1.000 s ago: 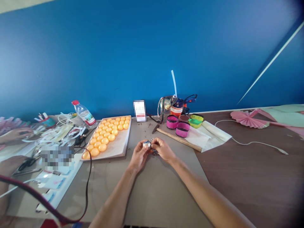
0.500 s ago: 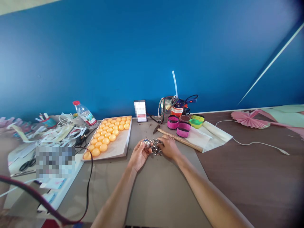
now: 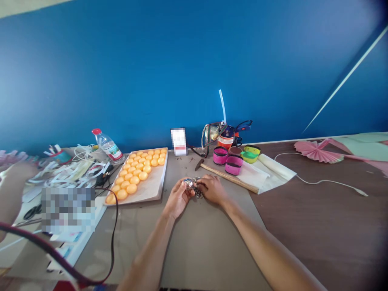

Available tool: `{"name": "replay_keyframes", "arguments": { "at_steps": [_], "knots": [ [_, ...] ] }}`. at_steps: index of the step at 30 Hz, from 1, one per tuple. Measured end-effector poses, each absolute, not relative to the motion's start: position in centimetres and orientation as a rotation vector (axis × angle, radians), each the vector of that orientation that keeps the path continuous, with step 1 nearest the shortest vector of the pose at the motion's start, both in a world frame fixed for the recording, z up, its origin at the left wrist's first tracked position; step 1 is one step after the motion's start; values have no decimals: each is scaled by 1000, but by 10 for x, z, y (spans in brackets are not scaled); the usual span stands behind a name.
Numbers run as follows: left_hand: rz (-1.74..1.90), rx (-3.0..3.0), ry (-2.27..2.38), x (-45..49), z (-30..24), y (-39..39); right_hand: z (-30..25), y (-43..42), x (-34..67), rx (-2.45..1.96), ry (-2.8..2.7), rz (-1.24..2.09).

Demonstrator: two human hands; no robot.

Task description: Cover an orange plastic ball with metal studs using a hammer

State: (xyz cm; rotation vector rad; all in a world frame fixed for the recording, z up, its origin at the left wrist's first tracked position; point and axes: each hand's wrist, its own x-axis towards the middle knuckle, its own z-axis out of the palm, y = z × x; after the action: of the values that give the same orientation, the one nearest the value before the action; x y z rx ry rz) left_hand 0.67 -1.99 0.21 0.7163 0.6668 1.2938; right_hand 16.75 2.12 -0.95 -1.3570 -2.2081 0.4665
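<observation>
My left hand point(image 3: 178, 199) is closed around a shiny silver ball-like object point(image 3: 188, 183), thumb on its near side. Close by on its right, my right hand point(image 3: 213, 188) has its fingers bent and drawn together at the ball's side. Whatever is between those fingertips is too small to make out. Under and between the hands lies a pile of small shiny metal pieces point(image 3: 199, 194), partly covered by my right hand. Beyond my right hand rests a hammer point(image 3: 228, 176) with a wooden handle.
On the left stands a tray point(image 3: 154, 190) of orange balls point(image 3: 131, 188), with a plastic bottle point(image 3: 110, 147) behind it. Pink fabric rings point(image 3: 234, 165) sit at back right near white paper point(image 3: 275, 173). Another person's arm point(image 3: 13, 194) shows at far left. A dark cable point(image 3: 113, 238) loops in front.
My right hand has shifted left over the pile, its fingers now at the silver ball. Another person's arm has come in at the far left. My left hand has barely moved.
</observation>
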Motion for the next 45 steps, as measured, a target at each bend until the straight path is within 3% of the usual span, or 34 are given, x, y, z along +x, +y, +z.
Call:
{"name": "replay_keyframes", "arguments": {
  "at_steps": [13,29,45],
  "knots": [
    [1300,678,684,6,-4,-18,-14,21,162,-1133,-1940,625],
    [1289,707,692,6,-6,-16,1,13,153,-793,-1057,1593],
    [1342,798,834,13,-1,-19,8,4,147,-898,-1197,1628]
  ]
}}
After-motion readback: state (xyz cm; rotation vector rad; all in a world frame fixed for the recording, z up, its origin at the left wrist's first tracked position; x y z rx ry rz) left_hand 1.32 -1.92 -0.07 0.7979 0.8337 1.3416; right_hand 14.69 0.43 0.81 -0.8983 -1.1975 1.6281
